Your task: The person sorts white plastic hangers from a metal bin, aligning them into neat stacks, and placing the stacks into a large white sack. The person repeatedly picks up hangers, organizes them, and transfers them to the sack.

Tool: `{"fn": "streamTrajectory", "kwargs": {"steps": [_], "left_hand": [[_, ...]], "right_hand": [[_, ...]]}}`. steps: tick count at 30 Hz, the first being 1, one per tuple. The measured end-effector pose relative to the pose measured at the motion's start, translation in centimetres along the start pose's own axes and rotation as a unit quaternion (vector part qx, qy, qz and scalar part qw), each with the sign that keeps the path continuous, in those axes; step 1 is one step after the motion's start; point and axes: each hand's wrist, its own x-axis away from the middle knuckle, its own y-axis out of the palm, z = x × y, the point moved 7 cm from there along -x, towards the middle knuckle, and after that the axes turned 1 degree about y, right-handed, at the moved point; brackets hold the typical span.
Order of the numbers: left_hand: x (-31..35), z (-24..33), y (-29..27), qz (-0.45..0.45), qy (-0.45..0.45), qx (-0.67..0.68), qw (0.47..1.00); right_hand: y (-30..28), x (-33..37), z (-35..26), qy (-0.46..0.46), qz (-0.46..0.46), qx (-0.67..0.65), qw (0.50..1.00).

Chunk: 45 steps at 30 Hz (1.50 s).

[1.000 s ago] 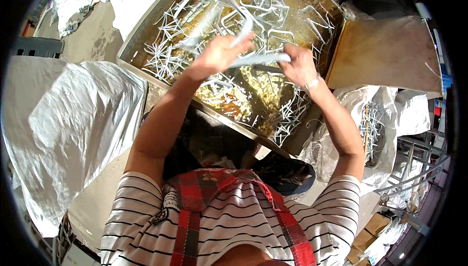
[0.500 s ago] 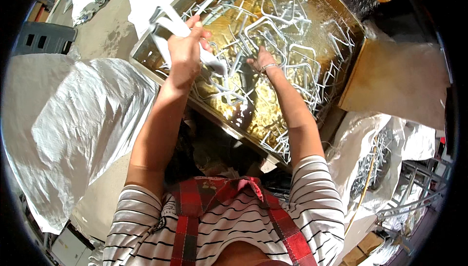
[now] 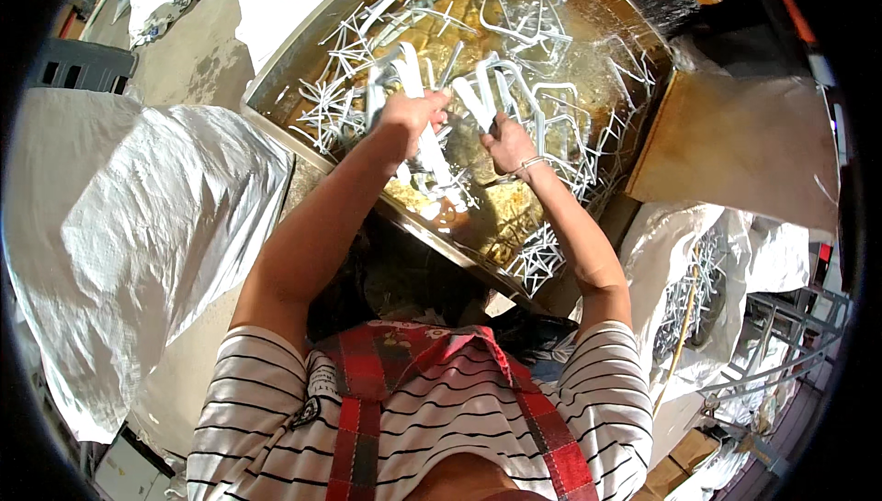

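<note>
My left hand (image 3: 412, 121) is closed round a bundle of whitish bent metal brackets (image 3: 430, 154), which stands tilted over the near part of a shallow metal tank (image 3: 308, 145). To its right, my right hand (image 3: 511, 145) grips a second bundle of bent metal frames (image 3: 474, 104) from below. The two bundles are close together but apart. Yellow-brown liquid (image 3: 450, 33) fills the tank, with many loose frames and thin rods lying in it. A large rounded frame (image 3: 525, 12) lies at the far side. My fingertips are partly hidden behind the metal.
White woven sheeting (image 3: 165, 216) covers a surface on the left. A stained brown board (image 3: 735, 152) stands at the tank's right side. Below it, a white sack (image 3: 643, 262) holds thin metal pieces (image 3: 691, 294). A dark plastic crate (image 3: 87, 67) sits far left.
My left hand has brought its bundle from the tank's left rim to the right and down. My right hand has come up out of the frames with a bundle in it.
</note>
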Motion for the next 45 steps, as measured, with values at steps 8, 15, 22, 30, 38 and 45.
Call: {"fn": "streamTrajectory", "kwargs": {"steps": [8,15,22,30,38,45], "left_hand": [[2.2,-2.8,3.7,0.007,-0.049,0.154,0.987],[-2.6,-0.3,0.1,0.011,-0.007,0.314,0.949],[1.9,5.2,0.6,-0.025,0.164,0.078,0.983],[6.5,3.0,7.3,-0.264,0.236,-0.301,0.885],[1.7,4.4,2.6,-0.149,0.204,-0.145,0.957],[3.6,8.3,-0.4,-0.019,0.301,-0.113,0.947]], "right_hand": [[-3.9,8.3,-8.9,-0.117,0.065,-0.004,0.991],[-3.3,13.7,0.4,0.115,0.013,-0.120,0.986],[-11.8,17.3,15.0,0.284,0.237,-0.297,0.880],[-15.3,8.3,-5.4,0.003,0.152,-0.017,0.988],[-7.2,-0.5,6.2,0.006,0.042,-0.240,0.970],[7.6,3.5,3.3,-0.127,-0.217,0.308,0.918]]}}
